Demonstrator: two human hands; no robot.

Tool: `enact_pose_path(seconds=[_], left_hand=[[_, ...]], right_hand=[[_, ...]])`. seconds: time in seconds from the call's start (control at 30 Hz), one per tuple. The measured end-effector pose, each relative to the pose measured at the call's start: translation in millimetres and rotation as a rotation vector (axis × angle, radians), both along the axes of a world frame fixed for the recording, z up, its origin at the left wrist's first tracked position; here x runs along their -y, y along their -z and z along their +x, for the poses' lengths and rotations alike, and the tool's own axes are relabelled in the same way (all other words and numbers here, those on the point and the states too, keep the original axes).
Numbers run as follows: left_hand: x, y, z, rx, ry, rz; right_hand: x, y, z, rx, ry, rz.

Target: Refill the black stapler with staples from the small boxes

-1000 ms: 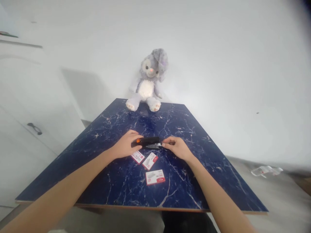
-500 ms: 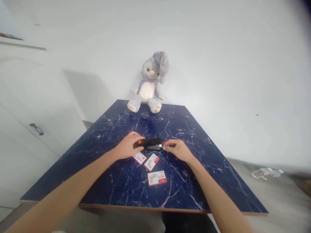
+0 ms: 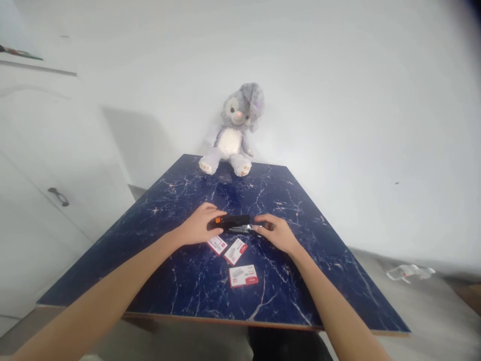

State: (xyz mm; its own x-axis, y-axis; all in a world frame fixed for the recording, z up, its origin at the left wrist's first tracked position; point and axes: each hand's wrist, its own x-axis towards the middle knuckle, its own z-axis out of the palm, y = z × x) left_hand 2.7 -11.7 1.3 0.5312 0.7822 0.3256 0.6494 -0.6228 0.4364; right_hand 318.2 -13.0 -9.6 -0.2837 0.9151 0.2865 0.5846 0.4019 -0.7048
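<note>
A black stapler (image 3: 236, 220) with an orange part lies on the blue table, its upper arm raised apart from the silvery metal channel below. My left hand (image 3: 201, 225) is closed around its orange end, thumb on the near side and fingers over the far side. At the stapler's right end, my right hand (image 3: 276, 231) pinches a small silvery metal piece (image 3: 255, 228) against the channel; the fingers partly hide it. Just nearer to me lie a small white and red box (image 3: 217, 245), a second box (image 3: 235, 251) and a third box (image 3: 243, 276), each with staples pictured.
A grey plush toy (image 3: 230, 140) sits at the far edge of the blue marbled table (image 3: 169, 281), against the white wall. To the left stands a white cabinet door with a dark handle (image 3: 58, 196). Clear plastic (image 3: 409, 272) lies on the floor at right.
My right hand has shifted slightly right along the stapler's end, and more of the metal channel shows. My left hand keeps its hold. The whole view has moved a little.
</note>
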Motion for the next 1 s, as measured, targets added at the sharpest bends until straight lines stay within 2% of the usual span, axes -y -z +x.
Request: enact_pose_path(seconds=[0.1, 0.2, 0.3, 0.37, 0.53, 0.67, 0.77, 1.0], left_hand=[[-3, 0.3, -5, -0.001, -0.020, -0.023], [-4, -1.9, -7, 0.019, -0.058, -0.072], [-4, -5.0, -4, 0.036, -0.077, -0.127], [-3, -5.5, 0, 0.032, -0.082, -0.136], [3, 0.0, 10, 0.026, -0.108, -0.065], [6, 3.8, 15, -0.006, -0.037, 0.026], [6, 5.0, 16, -0.030, -0.045, 0.075], [4, -0.4, 21, -0.071, -0.056, 0.053]], right_hand=[[4, -3.5, 2, 0.049, 0.173, 0.050], [14, -4.2, 1, 0.013, 0.238, -0.064], [31, -0.4, -5, -0.141, 0.255, -0.228], [43, 2.1, -12, -0.197, 0.257, -0.273], [54, -1.5, -34, -0.266, 0.094, -0.396], [51, -4.0, -43, -0.188, 0.020, -0.336], [50, -0.9, -45, -0.119, 0.014, -0.270], [56, -0.5, -50, -0.102, 0.039, -0.207]])
